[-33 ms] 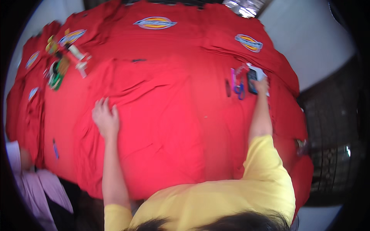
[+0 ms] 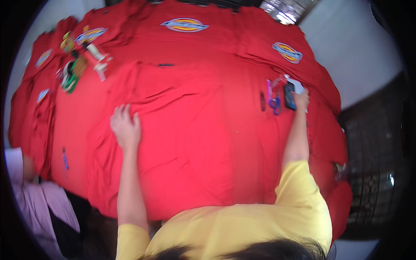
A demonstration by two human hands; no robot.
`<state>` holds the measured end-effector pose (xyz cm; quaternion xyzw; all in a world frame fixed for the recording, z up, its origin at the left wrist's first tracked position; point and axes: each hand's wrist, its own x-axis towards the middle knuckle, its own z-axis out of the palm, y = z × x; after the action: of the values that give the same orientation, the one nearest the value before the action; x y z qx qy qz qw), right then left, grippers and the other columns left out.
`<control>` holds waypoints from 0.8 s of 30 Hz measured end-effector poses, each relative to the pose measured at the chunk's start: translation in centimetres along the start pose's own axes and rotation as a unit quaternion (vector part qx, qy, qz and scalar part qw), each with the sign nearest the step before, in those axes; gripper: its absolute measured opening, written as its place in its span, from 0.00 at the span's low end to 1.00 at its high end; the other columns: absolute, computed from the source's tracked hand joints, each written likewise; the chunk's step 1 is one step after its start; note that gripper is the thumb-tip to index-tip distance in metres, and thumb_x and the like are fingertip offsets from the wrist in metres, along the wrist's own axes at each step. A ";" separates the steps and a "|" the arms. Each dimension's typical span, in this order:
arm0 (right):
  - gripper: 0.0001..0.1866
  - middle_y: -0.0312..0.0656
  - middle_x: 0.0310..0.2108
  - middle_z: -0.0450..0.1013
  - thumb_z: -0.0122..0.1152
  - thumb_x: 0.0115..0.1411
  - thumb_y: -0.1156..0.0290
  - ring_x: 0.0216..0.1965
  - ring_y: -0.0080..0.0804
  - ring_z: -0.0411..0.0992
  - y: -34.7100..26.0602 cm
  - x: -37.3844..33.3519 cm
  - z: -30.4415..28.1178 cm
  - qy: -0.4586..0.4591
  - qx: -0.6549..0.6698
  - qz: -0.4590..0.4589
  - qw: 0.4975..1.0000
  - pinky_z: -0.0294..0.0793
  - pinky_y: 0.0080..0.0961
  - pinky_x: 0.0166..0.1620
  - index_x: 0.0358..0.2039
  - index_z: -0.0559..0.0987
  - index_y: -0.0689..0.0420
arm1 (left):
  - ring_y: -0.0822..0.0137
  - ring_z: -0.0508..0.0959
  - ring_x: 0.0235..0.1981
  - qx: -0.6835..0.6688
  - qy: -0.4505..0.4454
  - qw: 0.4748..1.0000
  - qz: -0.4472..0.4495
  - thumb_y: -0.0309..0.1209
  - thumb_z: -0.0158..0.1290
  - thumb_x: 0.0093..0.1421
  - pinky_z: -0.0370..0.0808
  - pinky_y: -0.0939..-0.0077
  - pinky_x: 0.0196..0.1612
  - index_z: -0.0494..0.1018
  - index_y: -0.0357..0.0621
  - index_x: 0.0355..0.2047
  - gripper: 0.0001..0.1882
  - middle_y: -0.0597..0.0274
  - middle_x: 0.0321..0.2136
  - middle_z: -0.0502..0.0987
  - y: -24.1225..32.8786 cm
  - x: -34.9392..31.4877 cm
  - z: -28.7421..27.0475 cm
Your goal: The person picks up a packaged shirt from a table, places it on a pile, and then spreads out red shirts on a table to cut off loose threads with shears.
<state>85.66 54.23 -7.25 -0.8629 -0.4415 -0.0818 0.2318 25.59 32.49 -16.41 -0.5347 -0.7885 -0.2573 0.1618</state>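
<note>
A red T-shirt (image 2: 186, 143) lies spread on the table in front of me, with folds across its upper part. My left hand (image 2: 125, 128) rests on the shirt's left side, fingers stretched out, holding nothing. At the right, my right hand (image 2: 301, 99) reaches to a dark smartphone (image 2: 289, 99) and a white flat thing (image 2: 296, 84) beside it. Its fingers look curled over the edge where the two meet; blur hides what they grip. Left of the phone are blue-handled scissors (image 2: 275, 105), a pink stick-shaped thing (image 2: 269, 89) and a dark slim thing (image 2: 262, 102).
More red shirts with oval logo patches (image 2: 185, 24) line the far and side edges. Tape rolls and small tools (image 2: 71, 76) are clustered at far left. A blue pen-like thing (image 2: 65, 158) lies at left. Another person's pink-sleeved arm (image 2: 47, 203) shows at lower left.
The whole view has shifted slightly, so the table's things sit a little farther right. My hands keep their places on the shirt and by the phone.
</note>
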 end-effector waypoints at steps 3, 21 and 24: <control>0.25 0.54 0.46 0.70 0.62 0.53 0.67 0.47 0.47 0.70 -1.2 -4.5 -2.4 0.103 0.223 -0.211 0.946 0.67 0.37 0.51 0.51 0.70 0.59 | 0.57 0.60 0.60 -0.028 0.022 0.999 -0.001 0.40 0.49 0.58 0.51 0.55 0.64 0.66 0.44 0.53 0.24 0.56 0.54 0.66 0.1 -0.1 0.7; 0.17 0.49 0.40 0.72 0.56 0.50 0.79 0.44 0.48 0.69 -12.4 -36.3 -7.7 -0.238 0.116 -0.386 0.884 0.69 0.37 0.48 0.43 0.77 0.58 | 0.54 0.69 0.49 -0.221 -0.109 0.964 -0.097 0.37 0.54 0.58 0.66 0.65 0.51 0.68 0.40 0.52 0.23 0.52 0.45 0.70 -16.5 -6.0 -11.2; 0.17 0.48 0.44 0.71 0.59 0.54 0.72 0.48 0.48 0.66 -17.1 -36.0 -9.9 -0.149 0.102 -0.418 0.890 0.65 0.41 0.51 0.46 0.76 0.56 | 0.56 0.72 0.44 -0.211 -0.157 0.961 -0.088 0.35 0.55 0.57 0.69 0.64 0.46 0.69 0.41 0.49 0.21 0.53 0.40 0.71 -17.1 -3.9 -11.4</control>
<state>51.09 32.11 -5.39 -0.5717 -0.7970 0.0037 0.1949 11.03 17.85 -13.14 -0.5193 -0.7754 -0.3439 -0.1042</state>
